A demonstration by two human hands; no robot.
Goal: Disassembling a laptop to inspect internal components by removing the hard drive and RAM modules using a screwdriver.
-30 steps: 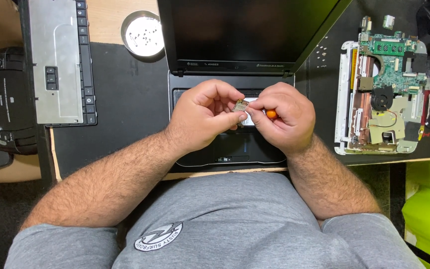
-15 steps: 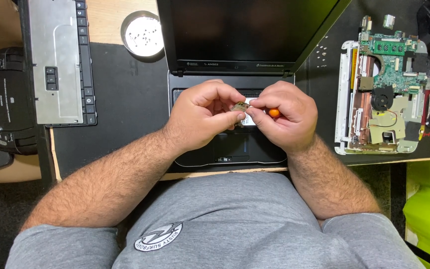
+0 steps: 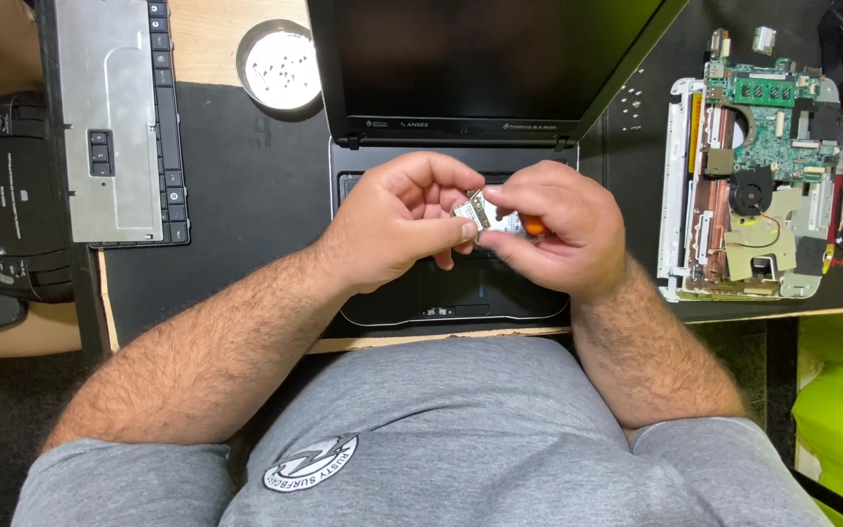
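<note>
Both hands are holding a small circuit card (image 3: 477,210) in the centre of the frame, above the open laptop (image 3: 451,293)
The left hand (image 3: 397,229) is pinching its edge with closed fingertips, the right hand (image 3: 556,232) is closing on the other side and also keeping an orange-handled tool (image 3: 535,225), probably to keep the card steady; a dish of screws (image 3: 280,66) is waiting at upper left, a bare motherboard (image 3: 758,176) at right

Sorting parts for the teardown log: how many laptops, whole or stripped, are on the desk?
2. An open black laptop under both hands, and a stripped one with bare green circuit board at the right. Others may lie outside view.
</note>
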